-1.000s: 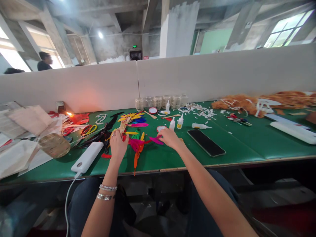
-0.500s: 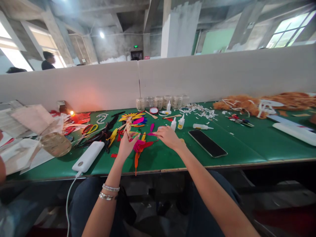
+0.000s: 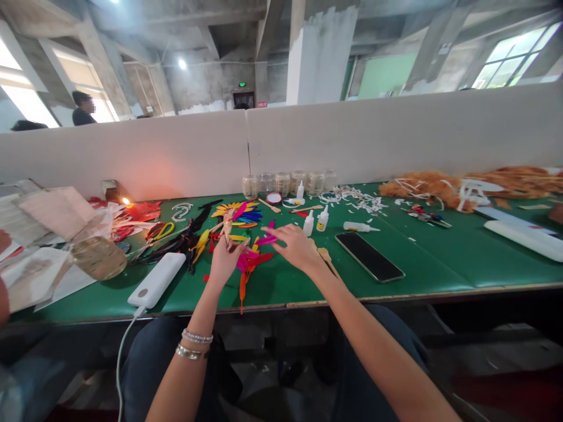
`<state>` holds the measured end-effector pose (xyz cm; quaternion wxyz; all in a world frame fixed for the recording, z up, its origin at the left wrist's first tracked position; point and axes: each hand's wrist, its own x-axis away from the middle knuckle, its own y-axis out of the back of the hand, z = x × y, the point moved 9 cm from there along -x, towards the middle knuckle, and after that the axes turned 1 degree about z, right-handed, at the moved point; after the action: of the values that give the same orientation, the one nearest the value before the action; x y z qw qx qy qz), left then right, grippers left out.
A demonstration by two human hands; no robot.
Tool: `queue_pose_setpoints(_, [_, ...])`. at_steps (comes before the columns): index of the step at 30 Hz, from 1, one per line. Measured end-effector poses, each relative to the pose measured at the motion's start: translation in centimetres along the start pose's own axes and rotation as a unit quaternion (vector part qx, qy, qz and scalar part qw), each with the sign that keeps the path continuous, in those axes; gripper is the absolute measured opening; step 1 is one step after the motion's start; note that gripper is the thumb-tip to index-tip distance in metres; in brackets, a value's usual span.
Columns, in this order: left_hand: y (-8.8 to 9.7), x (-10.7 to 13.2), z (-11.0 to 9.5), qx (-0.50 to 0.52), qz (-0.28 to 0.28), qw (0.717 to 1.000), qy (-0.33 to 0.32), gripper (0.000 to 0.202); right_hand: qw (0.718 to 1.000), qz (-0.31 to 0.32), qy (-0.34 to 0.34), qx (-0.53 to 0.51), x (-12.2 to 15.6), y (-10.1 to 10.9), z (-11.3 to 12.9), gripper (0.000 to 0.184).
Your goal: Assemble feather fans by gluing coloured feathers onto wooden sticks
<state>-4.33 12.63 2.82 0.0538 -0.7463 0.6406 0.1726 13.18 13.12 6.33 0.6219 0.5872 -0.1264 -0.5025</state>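
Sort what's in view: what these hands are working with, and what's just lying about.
Working with:
left hand, pinching a small feathered stem
right hand, fingers spread beside a pink feather
pink and red feathers below them

Lying about:
black smartphone
white power bank
glue bottles
glass jars
yellow-handled scissors

Bare concrete pillar (image 3: 321, 53), white partition (image 3: 352, 146) behind green workbench (image 3: 417, 264), bright windows (image 3: 512, 58) L & R, ceiling lamp (image 3: 182, 63) on.

The left hand (image 3: 225, 262) is pinching its fingers together upright, while the right hand (image 3: 295, 247) is hovering palm-down just to its right (fingers loosely spread).
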Motion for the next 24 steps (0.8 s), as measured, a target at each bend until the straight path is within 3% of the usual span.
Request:
queue_pose_setpoints(3, [0.7, 0.3, -0.8, 0.030, -0.051, 0.998, -0.003, 0.041, 0.969, 0.038, -0.101, -0.223, 0.3, -1.7, -1.2, 0.049])
queue_pose_setpoints(6, [0.8, 0.5, -1.3, 0.019, -0.073, 0.997, -0.018, 0.041, 0.909, 0.103, -0.086, -0.395, 0.2, -4.0, 0.6, 0.042])
queue_pose_setpoints(8, [0.4, 0.5, -1.3, -0.015, -0.069, 0.997, -0.032, 0.038, 0.880, 0.063, -0.106, -0.458, -0.1, -4.5, 0.7, 0.042])
queue_pose_setpoints(11, [-0.3, 0.5, -1.0, -0.057, -0.049, 0.996, -0.045, 0.032, 0.864, -0.022, -0.153, -0.478, -0.5, -4.7, -0.4, 0.048])
queue_pose_setpoints(15, [-1.4, 0.7, -0.8, -0.063, 0.005, 0.998, -0.027, 0.028, 0.884, -0.062, -0.177, -0.427, -0.8, -4.0, -2.6, 0.052])
queue_pose_setpoints(20, [0.6, 0.7, -1.5, -0.075, -0.019, 0.997, -0.014, 0.032, 0.855, -0.189, -0.252, -0.411, 0.2, -0.5, -8.3, 0.053])
queue_pose_setpoints(24, [1.5, 0.6, -1.4, -0.040, -0.003, 0.999, 0.019, 0.035, 0.841, -0.206, -0.244, -0.436, 0.3, 0.6, -9.4, 0.050])
